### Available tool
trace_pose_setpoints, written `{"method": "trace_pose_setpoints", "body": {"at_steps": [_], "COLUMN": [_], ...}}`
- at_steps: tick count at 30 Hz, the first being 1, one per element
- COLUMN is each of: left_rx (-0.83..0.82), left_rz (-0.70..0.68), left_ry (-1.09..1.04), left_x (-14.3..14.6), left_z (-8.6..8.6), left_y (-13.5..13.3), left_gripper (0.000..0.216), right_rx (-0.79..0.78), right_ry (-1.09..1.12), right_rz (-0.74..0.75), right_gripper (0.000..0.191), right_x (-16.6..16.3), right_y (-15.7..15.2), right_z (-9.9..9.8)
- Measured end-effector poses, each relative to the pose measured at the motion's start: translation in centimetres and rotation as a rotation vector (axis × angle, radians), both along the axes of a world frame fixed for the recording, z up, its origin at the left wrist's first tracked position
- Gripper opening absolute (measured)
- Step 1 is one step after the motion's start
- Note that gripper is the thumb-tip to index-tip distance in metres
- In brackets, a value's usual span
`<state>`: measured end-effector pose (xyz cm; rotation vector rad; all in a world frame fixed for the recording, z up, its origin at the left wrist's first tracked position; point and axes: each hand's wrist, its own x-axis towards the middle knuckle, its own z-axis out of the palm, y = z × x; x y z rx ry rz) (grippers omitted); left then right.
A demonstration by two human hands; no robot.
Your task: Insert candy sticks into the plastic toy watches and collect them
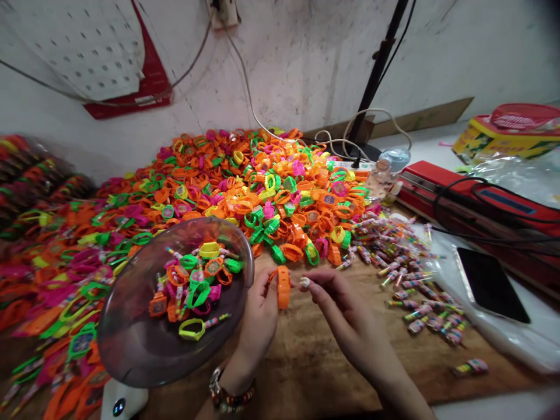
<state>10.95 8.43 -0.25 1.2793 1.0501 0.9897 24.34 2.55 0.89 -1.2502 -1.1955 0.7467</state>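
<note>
An orange toy watch (283,287) is upright in my left hand (258,321), gripped between thumb and fingers. My right hand (350,312) is just to its right, thumb and fingertips pinched on a small whitish piece (304,282) whose kind I cannot make out. Left of my hands, a see-through purple bowl (131,356) holds several toy watches, some with wrapped candy rolls attached. Behind my hands rises a big heap of bright toy watches (236,186). Loose candy rolls in printed wrappers (411,280) lie to the right.
A smartphone (492,284) lies on clear plastic at the right, before a red machine (490,204) with black cables. Farther back are a yellow box (503,140) and a black pole (378,64). One candy roll (471,367) sits alone near the front of the wooden board (315,361).
</note>
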Motion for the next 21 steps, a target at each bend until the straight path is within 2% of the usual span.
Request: {"method": "trace_pose_setpoints", "body": {"at_steps": [5,8,11,21], "left_rx": [0.051,0.04,0.099,0.567], "left_rz": [0.211,0.24,0.278,0.363], "left_ry": [-0.057,-0.054,-0.012,0.375], "left_x": [0.2,0.4,0.3,-1.5], "left_z": [-0.3,-0.6,-0.9,-2.4], "left_y": [0.4,0.6,0.6,0.3], "left_gripper": [0.02,0.022,0.02,0.018], "right_rx": [-0.068,-0.106,-0.098,-0.128], "right_ry": [-0.092,-0.063,-0.005,-0.096], "right_rz": [0.034,0.015,-0.035,-0.002], "right_gripper": [0.024,0.025,0.027,0.024], "right_x": [-1.8,-2.8,-3.3,-4.4], "right_y": [0.4,0.8,1.0,0.2], "right_z": [-0.7,-1.3,-1.3,-2.2]}}
